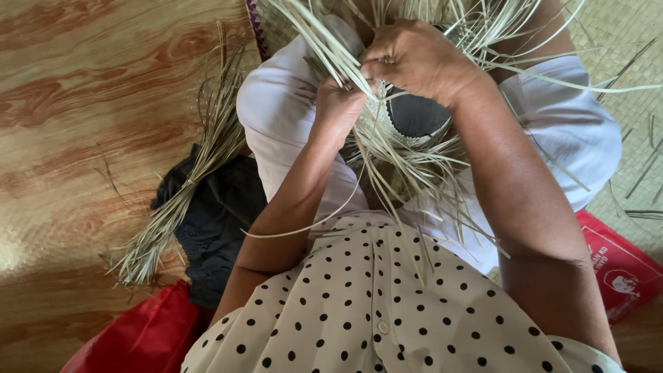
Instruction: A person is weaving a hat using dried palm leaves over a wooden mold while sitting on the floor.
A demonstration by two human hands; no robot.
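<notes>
Pinching a few pale straw strips (414, 173) between thumb and fingers, your right hand (414, 59) is closed on them at the top of the half-woven piece (404, 135). Your left hand (338, 103) sits just beside it, touching it, fisted around more of the same strips from below. That woven piece rests in your lap on the white cloth (283, 103) over your knees, its dark inner part (414, 114) showing under your right wrist, and loose strip ends fan out from it towards your polka-dot blouse (373, 311). On the wooden floor (83, 103) to your left lies a tied bundle of straw (186, 186) across a dark cloth (221, 214), with red fabric (145, 338) near the floor's lower edge. A woven mat (621, 138) covers the floor on your right, a red bag (621, 269) lying on it.
</notes>
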